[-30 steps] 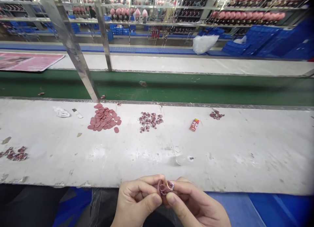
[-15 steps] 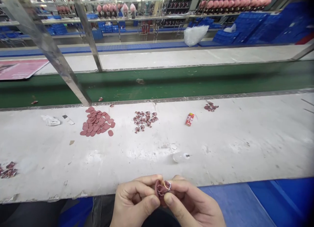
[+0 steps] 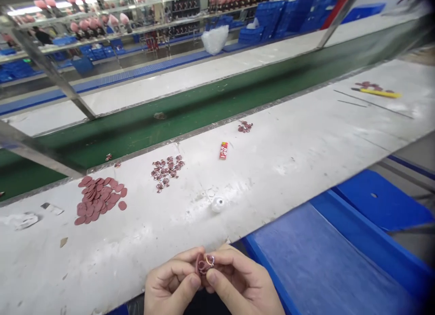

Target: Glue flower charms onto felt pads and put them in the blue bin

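At the table's near edge, my left hand (image 3: pixel 170 284) and my right hand (image 3: pixel 244 285) meet, both closed on one small dark-red piece. My left fingers pinch an oval dark-red disc (image 3: pixel 199 262). Against the disc's face, my right thumb and fingers grip a dark-red ornament (image 3: pixel 208 262) with a shiny pale edge. Fingertips hide part of both, and I cannot tell whether they are joined. Beyond the hands a small translucent bottle (image 3: pixel 217 205) lies on the table. A pile of flat dark-red oval discs (image 3: pixel 98 198) and a cluster of shiny dark-red ornaments (image 3: pixel 166 171) are farther left.
A red packet (image 3: pixel 223 150) and a smaller dark-red pile (image 3: pixel 245 127) lie on the white table (image 3: pixel 272 174). At far right are a yellow-handled tool (image 3: pixel 379 93) and thin rods. A green strip (image 3: pixel 190 109) runs behind. Below right stands a blue bin (image 3: pixel 322 260).
My view has swung to the right, bringing the yellow-handled tool and more of the blue bin into sight. Both hands keep the same grip on the small piece.
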